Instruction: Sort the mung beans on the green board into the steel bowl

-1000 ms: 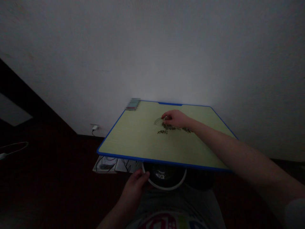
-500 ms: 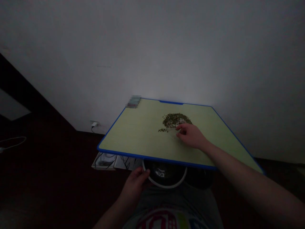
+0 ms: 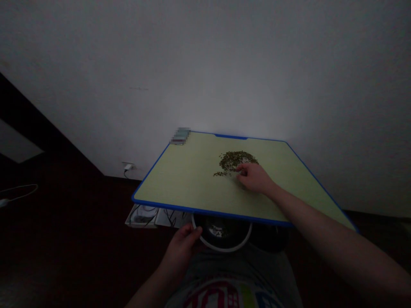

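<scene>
My left hand (image 3: 184,244) is closed on the rim of a dark bowl (image 3: 236,247) with a pale rim, thumb on top. The bowl sits over my lap, partly hidden under the front edge of the table. My right hand (image 3: 255,177) is over the tabletop, at the near right side of a pile of small greenish-brown grains, perhaps beans (image 3: 233,160). Its thumb and forefinger are curled with a small gap between them; I make out nothing held there. A short trail of loose grains (image 3: 220,174) lies left of my fingertips. Specks show inside the bowl.
The pale yellow table (image 3: 173,179) has a blue edge and stands against a grey wall (image 3: 205,64). A blurred flat item (image 3: 180,136) lies at its far left corner. Below are boxes with cables (image 3: 143,215). A plug (image 3: 127,167) sits in the wall socket.
My right hand has shifted very slightly up and left beside the grains. The left hand keeps its hold on the bowl, whose inside shows more specks.
</scene>
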`<state>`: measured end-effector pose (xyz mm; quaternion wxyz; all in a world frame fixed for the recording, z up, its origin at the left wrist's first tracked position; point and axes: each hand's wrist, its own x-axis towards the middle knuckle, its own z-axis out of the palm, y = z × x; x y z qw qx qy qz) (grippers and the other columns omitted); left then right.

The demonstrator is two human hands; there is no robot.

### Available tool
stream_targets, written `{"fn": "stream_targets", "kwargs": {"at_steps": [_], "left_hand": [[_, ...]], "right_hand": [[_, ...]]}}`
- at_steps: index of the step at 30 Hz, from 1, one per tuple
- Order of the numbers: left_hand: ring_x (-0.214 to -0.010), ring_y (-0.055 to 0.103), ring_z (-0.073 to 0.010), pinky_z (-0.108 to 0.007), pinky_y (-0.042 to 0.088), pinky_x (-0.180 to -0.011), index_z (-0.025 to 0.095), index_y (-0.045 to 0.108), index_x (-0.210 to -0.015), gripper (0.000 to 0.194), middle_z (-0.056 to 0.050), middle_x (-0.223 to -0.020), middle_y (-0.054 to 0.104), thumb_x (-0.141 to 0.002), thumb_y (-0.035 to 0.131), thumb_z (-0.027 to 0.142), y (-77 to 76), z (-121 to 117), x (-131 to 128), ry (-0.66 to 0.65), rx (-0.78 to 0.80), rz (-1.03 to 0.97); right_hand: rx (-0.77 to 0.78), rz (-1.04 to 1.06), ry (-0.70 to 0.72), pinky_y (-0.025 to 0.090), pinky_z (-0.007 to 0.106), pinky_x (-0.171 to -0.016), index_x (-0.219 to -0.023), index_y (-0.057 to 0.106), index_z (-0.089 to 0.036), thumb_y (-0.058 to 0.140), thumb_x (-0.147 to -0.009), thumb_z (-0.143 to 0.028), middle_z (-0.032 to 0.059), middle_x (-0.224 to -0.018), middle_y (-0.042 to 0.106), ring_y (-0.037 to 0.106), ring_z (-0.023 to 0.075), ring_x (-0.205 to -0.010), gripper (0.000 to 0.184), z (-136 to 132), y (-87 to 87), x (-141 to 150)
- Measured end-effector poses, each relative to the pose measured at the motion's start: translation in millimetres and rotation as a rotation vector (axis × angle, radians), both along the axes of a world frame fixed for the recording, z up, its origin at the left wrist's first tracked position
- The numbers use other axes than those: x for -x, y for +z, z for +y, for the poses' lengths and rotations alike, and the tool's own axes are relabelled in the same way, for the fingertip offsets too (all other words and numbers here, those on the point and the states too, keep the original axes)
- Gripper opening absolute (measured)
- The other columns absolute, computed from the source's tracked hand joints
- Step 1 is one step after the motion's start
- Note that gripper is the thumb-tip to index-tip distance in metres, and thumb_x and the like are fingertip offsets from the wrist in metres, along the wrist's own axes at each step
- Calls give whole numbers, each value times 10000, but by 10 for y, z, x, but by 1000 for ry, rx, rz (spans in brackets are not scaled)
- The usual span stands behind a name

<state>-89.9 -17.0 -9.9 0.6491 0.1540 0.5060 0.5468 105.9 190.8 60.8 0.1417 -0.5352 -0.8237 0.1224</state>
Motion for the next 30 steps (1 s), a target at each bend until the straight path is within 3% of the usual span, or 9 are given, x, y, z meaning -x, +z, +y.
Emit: {"fn": "stream_targets", "kwargs": {"at_steps": [11, 30], "left_hand": [[-788, 693, -249, -331, 526, -683, 154, 688, -783, 210, -75, -814, 758, -647, 737, 307, 6, 7, -6, 46, 10, 25], [-773, 697, -251, -335, 525, -681, 159, 679, -742, 210, -72, -783, 756, -618, 752, 313, 72, 14, -24, 61, 21, 21]], "right_hand": [[25, 12, 34, 382, 235, -590, -916, 701, -170, 575, -688, -246, 19, -719, 655, 550, 136, -635, 271, 173, -32, 60], [46, 38, 71, 361, 235, -555, -943, 697, -181, 580, -709, -251, 9, -683, 653, 543, 129, -600, 271, 83, -21, 137]]}}
